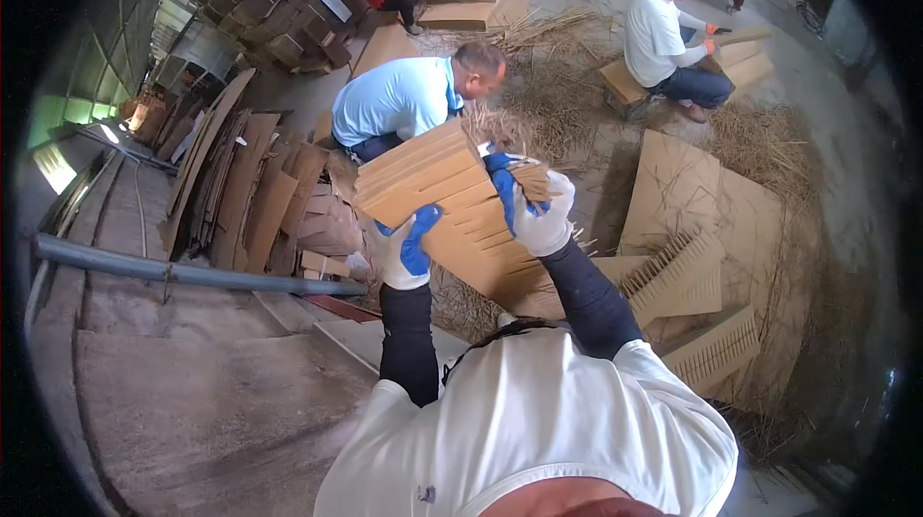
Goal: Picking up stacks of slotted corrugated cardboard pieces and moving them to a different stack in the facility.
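Observation:
A thick stack of slotted cardboard sheets (457, 200) is tilted up in front of me, with narrow slits along its right side. My left hand (409, 246), in a white glove with blue coating, grips the stack's near left edge, thumb over the top sheet. At the stack's right side my right hand (538, 209), gloved alike, is closed around a bunch of thin cardboard strips (531, 181). Some of its fingertips are hidden behind the strips and the stack.
Slotted cardboard pieces (707, 349) lie on large flat sheets (673, 195) at right. Loose strips (558, 123) litter the floor. A person in light blue (394, 104) bends just beyond the stack; others sit farther back. A grey pipe (192, 269) crosses at left, near leaning cardboard (240, 181).

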The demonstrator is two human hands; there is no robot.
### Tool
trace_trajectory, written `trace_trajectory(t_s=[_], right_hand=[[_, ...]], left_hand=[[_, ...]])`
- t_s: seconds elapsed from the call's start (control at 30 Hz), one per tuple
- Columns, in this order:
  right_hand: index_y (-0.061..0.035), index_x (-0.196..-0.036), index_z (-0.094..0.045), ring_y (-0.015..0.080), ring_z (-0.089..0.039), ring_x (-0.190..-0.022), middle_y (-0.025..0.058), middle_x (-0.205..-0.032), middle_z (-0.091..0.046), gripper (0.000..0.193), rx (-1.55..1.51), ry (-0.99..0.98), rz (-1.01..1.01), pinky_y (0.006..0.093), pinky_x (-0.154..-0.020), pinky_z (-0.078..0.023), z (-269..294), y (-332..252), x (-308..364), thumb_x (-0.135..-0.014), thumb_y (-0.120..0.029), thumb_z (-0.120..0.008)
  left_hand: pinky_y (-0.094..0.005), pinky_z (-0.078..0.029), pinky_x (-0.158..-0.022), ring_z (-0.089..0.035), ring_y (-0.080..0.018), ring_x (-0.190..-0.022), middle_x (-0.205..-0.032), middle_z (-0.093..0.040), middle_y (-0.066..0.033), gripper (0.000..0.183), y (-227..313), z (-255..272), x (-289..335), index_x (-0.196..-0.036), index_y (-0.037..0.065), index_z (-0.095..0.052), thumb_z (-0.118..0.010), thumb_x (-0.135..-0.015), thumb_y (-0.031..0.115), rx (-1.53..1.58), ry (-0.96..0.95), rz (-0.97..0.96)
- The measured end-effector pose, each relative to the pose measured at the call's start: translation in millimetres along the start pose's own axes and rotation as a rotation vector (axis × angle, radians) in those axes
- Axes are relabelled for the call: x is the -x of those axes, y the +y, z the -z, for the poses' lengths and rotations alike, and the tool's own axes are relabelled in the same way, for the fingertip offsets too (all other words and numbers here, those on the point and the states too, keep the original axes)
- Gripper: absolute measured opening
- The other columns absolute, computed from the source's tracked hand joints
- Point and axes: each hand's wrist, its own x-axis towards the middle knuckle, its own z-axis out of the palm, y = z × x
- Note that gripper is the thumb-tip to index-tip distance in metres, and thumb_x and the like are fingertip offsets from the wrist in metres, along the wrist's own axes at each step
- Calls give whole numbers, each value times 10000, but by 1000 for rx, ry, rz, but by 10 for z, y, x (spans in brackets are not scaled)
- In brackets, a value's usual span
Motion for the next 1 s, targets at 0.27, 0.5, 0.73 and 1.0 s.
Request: trace_trajectory(t_s=[0.27, 0.5, 0.73, 1.0], right_hand=[[43, -985, -608, 144, -630, -786, 71, -893, -659, 204, -565, 511, -388, 289, -694, -501, 69, 339, -98, -964, -150, -543], [39, -910, -692, 104, -629, -667, 75, -748, -692, 172, 58, -17, -509, 294, -596, -485, 377, 409, -331, -904, -126, -640], [19, -1065, -631, 160, -596, -665, 98, -834, -666, 263, -321, -287, -294, 313, -649, -485, 76, 573, 23, -915, -195, -604], [5, -1048, -632, 294, -655, -853, 166, -964, -660, 289, -16, -450, -91, 345, -745, -516, -243, 132, -339, -781, -96, -672]], left_hand=[[-352, -535, -867, -649, -227, -974, -1054, -650, -107, 477, -8, 104, -152, -1234, 1, -510, -668, -784, 16, -28, 5, -49], [-439, -480, -975, -595, -267, -1100, -1185, -614, -91, 578, -360, 1062, -244, -1325, 47, -481, -637, -770, 83, 193, 80, -25], [-318, -539, -801, -637, -192, -902, -1078, -620, -89, 640, -44, 776, -214, -1306, 65, -462, -676, -706, 1, 199, 38, 2], [-305, -538, -773, -635, -184, -854, -1014, -621, -79, 524, 78, 522, -150, -1196, 43, -508, -707, -712, 36, -12, 79, -84]])
